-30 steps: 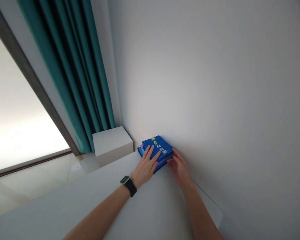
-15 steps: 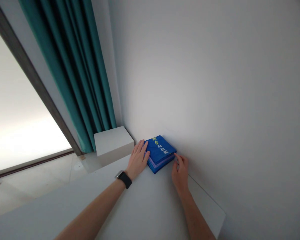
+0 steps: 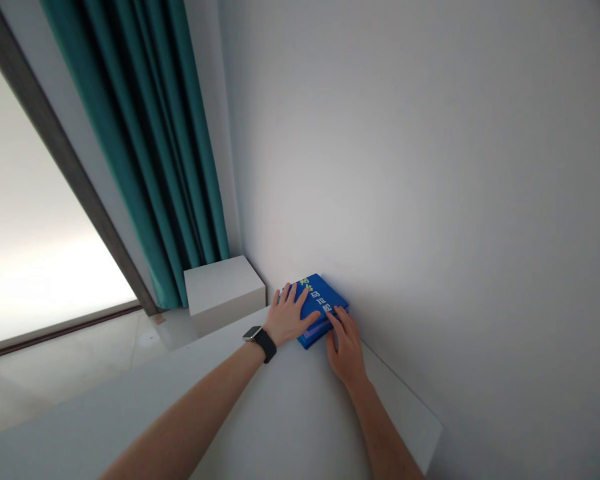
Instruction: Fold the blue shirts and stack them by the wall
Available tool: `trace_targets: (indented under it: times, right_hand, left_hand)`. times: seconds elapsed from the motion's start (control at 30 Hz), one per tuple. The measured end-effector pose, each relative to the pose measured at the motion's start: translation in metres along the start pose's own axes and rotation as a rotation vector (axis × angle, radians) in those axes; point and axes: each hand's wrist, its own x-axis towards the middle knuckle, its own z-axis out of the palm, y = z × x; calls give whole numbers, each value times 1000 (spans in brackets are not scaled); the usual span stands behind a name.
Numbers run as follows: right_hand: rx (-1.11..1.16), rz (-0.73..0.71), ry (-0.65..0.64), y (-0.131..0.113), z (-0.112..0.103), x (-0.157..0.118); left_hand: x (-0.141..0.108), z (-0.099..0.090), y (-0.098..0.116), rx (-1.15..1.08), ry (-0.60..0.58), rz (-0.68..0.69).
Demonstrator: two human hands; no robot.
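Wide-spread bare left hand [image 3: 286, 324] laid on blue, rectangular, lettered book [image 3: 326, 292], loosely curved right hand [image 3: 347, 350] at its right edge.

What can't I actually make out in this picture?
All in the head view:
- Flat blue book with yellow and white lettering: part of its cover lies under the left hand; the right hand hides part of its edge.
- Silver watch with a black strap: screen too small to read.
- Long teal curtain: top cut off by the upper edge.
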Motion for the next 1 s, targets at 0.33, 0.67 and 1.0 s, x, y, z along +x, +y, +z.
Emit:
trace_targets:
  times: [0.33,0.67,1.0]
  right_hand:
    - [-4,46,13,1,7,6]
    - [42,-206,-386,26,20,124]
    - [-13,-233,-604,53,60,134]
  left_hand:
    - [-4,12,3,-38,97,-123]
    - [2,8,13,-15,29,-172]
    - [-2,7,18,48,-21,-189]
